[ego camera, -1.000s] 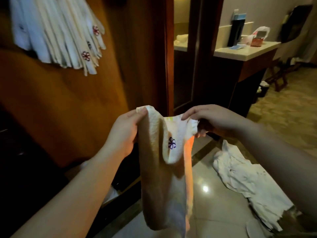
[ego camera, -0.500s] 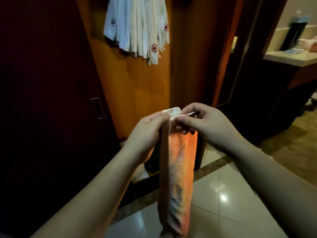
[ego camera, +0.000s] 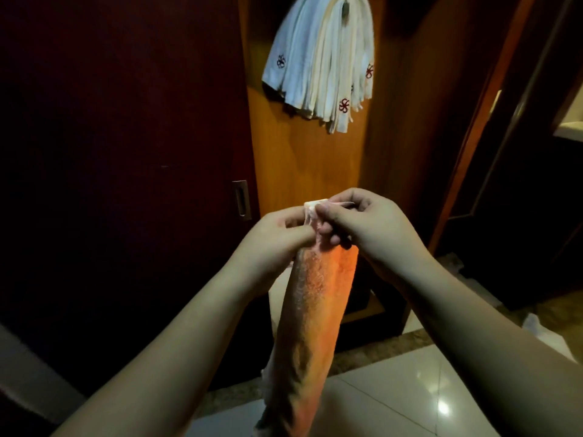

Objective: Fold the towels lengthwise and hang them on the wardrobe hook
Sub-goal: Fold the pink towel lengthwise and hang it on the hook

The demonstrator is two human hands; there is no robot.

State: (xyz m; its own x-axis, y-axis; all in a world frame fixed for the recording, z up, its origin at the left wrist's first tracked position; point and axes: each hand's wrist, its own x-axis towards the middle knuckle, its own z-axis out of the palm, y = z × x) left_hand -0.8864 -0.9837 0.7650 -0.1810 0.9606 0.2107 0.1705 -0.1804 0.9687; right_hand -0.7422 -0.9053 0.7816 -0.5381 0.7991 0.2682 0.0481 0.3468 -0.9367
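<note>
Left hand (ego camera: 277, 238): my fingers (ego camera: 299, 236) are pressed together, pinching the top edge of the folded towel (ego camera: 315, 310) from its left side.
Right hand (ego camera: 369, 225): my fingers (ego camera: 328, 216) are curled and pinch the same top edge, touching the left ones across the cloth.
Folded towel: it hangs straight down from my fingers as a narrow strip, glowing orange in the light; a small white corner sticks up just above the pinch.
Hung towels (ego camera: 321, 67): well above my fingers I see a white bundle draped over the hook (ego camera: 344, 9), red emblems on several ends.
Wardrobe panel (ego camera: 303, 165): I see orange wood beyond my fingers, behind the bundle.
Sliding door (ego camera: 126, 152): dark, left of my fingers, with a recessed handle (ego camera: 241, 198).
Floor (ego camera: 394, 395): glossy tiles below my fingers.
</note>
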